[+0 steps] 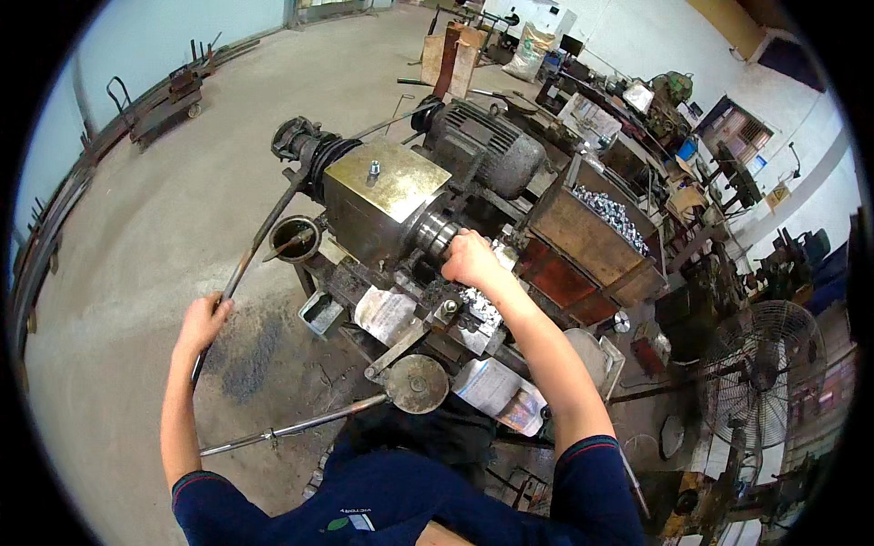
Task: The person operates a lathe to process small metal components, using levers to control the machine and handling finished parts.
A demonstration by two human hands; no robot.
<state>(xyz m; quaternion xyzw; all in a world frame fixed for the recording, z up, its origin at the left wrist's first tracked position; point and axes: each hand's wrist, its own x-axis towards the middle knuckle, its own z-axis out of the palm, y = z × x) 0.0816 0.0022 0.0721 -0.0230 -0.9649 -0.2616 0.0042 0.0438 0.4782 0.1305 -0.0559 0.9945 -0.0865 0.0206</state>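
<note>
My left hand (206,323) is wrapped round a long dark metal lever (259,238) that slants up to the left end of a greasy lathe-like machine. My right hand (471,258) is closed at the machine's round chuck (435,233); whatever its fingers hold is hidden behind them. A small metal fitting (374,168) stands upright on the brass-coloured top cover (390,182) of the headstock. Below my right hand, pale metal shavings (481,308) lie by the tool slide. A round metal disc (417,383) sits on an arm near my body.
A motor (484,146) stands behind the headstock. To the right is a rusty metal bin (583,238) with many small shiny parts (612,217). A round pot (295,238) hangs left of the machine. A caged fan (763,373) stands at right, a trolley (167,107) at far left.
</note>
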